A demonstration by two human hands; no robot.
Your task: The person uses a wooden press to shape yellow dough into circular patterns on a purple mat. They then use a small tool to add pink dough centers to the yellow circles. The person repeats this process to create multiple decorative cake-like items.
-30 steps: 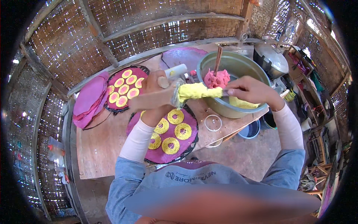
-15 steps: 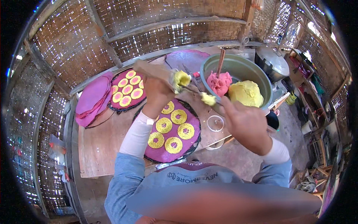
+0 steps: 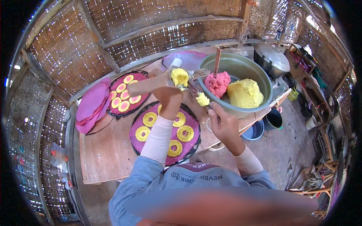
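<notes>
My left hand (image 3: 168,96) is closed around a wooden dough press (image 3: 147,85), whose open end is filled with yellow dough (image 3: 179,77). My right hand (image 3: 225,126) grips a thin tool, mostly hidden by the fingers, with a lump of yellow dough (image 3: 202,99) at its tip. That lump is just right of the press, apart from its filled end. Below my left forearm lies a round tray lined with a purple sheet (image 3: 162,147), bearing several yellow dough rings (image 3: 185,133). My forearm hides part of it.
Right of my hands stands a green basin (image 3: 268,77) with pink dough (image 3: 217,85), a stick upright in it, and yellow dough (image 3: 245,93). Farther left are a tray of pink-centred yellow rounds (image 3: 125,106) and stacked purple sheets (image 3: 90,103). A lidded pot (image 3: 272,56) stands behind.
My right hand has moved left, bringing the dough lump a little closer to the press. The press has turned, so its dough-filled end shows more fully. My left forearm covers more of the near tray.
</notes>
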